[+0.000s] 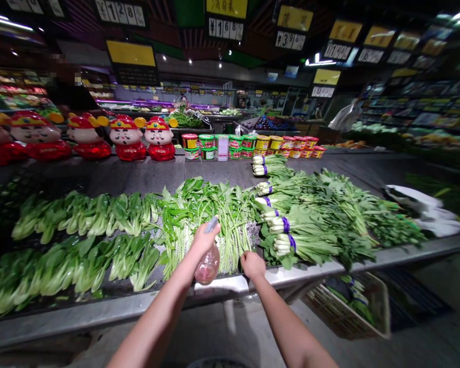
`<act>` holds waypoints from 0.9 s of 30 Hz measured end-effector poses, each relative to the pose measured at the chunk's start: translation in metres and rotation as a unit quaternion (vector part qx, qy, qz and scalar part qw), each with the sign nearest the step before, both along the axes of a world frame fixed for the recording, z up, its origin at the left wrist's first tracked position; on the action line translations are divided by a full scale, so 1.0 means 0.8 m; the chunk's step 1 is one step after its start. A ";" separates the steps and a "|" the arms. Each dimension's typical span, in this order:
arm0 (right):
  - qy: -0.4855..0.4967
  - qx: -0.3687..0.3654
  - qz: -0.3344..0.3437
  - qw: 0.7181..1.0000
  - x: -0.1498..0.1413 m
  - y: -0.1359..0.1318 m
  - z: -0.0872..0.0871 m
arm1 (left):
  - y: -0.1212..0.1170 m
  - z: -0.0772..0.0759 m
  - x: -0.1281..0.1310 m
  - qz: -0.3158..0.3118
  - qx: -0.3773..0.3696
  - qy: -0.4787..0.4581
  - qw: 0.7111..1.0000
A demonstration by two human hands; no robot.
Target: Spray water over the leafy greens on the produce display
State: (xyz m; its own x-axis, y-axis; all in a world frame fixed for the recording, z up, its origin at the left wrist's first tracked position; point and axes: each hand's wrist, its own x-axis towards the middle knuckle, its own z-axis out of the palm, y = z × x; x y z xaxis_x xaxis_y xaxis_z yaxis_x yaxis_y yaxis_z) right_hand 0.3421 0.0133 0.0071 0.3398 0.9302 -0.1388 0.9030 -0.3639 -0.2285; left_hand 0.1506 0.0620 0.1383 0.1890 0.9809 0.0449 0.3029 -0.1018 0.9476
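My left hand (204, 239) is wrapped round the neck of a clear spray bottle (207, 266) with a grey nozzle, some pinkish tint showing in its body. The bottle is held over the front of a pile of long-stemmed leafy greens (199, 197), whose stems point toward me. My right hand (253, 265) is closed at the lower right end of those stems, close to the metal shelf edge. What its fingers hold, if anything, is hidden. Right of it lie bundles of greens (314, 240) tied with purple bands.
Rows of bok choy (92, 266) cover the left of the sloping black shelf (222, 171). Red figurines (125, 138) and stacked tubs (235, 145) line the back. A crate (348, 312) of greens stands on the floor at right. A person (71, 87) is behind the display.
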 end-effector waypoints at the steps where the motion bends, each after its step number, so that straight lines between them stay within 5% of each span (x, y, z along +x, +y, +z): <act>1: -0.001 0.000 0.000 1.000 0.000 0.000 0.000 | -0.001 0.002 0.002 -0.003 0.003 -0.008 1.000; 15: -0.001 0.005 -0.009 1.000 0.000 0.001 -0.003 | -0.006 -0.006 0.032 -0.014 -0.017 0.025 0.999; 27: -0.006 -0.005 -0.007 1.000 0.001 0.002 -0.008 | -0.015 -0.006 0.014 -0.030 -0.018 0.001 0.999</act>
